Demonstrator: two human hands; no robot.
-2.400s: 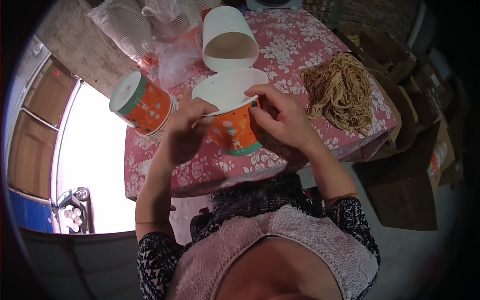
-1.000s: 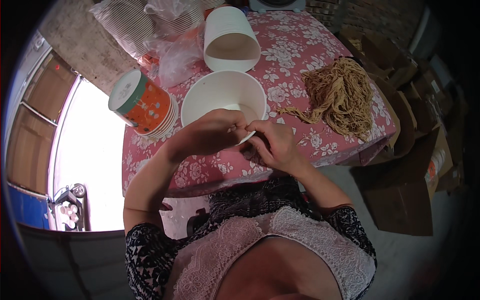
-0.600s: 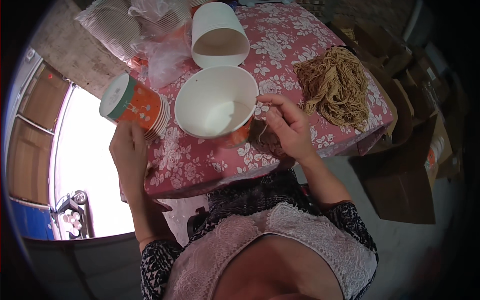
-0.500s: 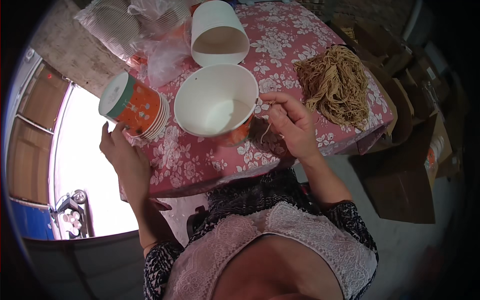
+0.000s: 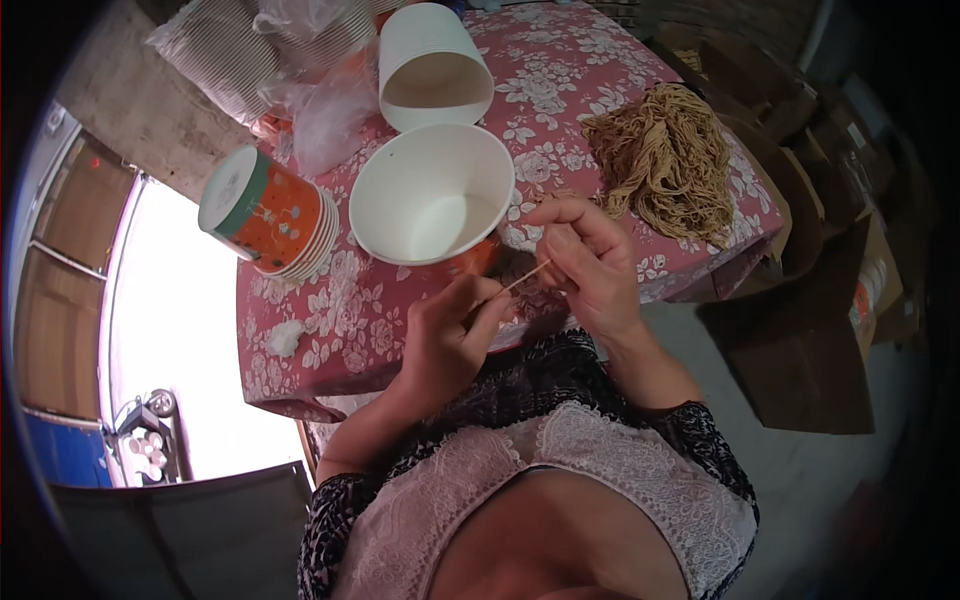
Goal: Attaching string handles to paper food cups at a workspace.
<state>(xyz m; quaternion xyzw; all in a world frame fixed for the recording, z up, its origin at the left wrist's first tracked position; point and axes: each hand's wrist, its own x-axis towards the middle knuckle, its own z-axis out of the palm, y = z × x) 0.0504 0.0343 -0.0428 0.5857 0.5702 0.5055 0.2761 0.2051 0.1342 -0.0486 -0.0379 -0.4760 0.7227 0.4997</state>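
Observation:
A thin tan cord [image 5: 526, 276] runs short and taut between my two hands, in front of an upright white paper bucket [image 5: 410, 190] with an orange outside. My left hand [image 5: 445, 335] pinches one end between thumb and fingertips. Closed on the other end is my right hand [image 5: 597, 265], its forefinger curled above the thumb. A tangled heap of similar tan cords [image 5: 665, 165] lies on the table to the right. At the left, a nested stack of orange and green paper buckets [image 5: 275, 215] rests tilted on its side.
Behind the upright bucket lies a white stack of buckets [image 5: 435, 65], mouth toward me. Bagged stacks of paper lids or cups [image 5: 215, 65] fill the back left. A white wad [image 5: 285, 338] sits on the floral tablecloth [image 5: 345, 350]. Cardboard boxes [image 5: 800, 330] crowd the right.
My left hand has left the tilted bucket stack, moved right and taken the cord's free end. My right hand has shifted slightly down. The white wad now shows on the cloth.

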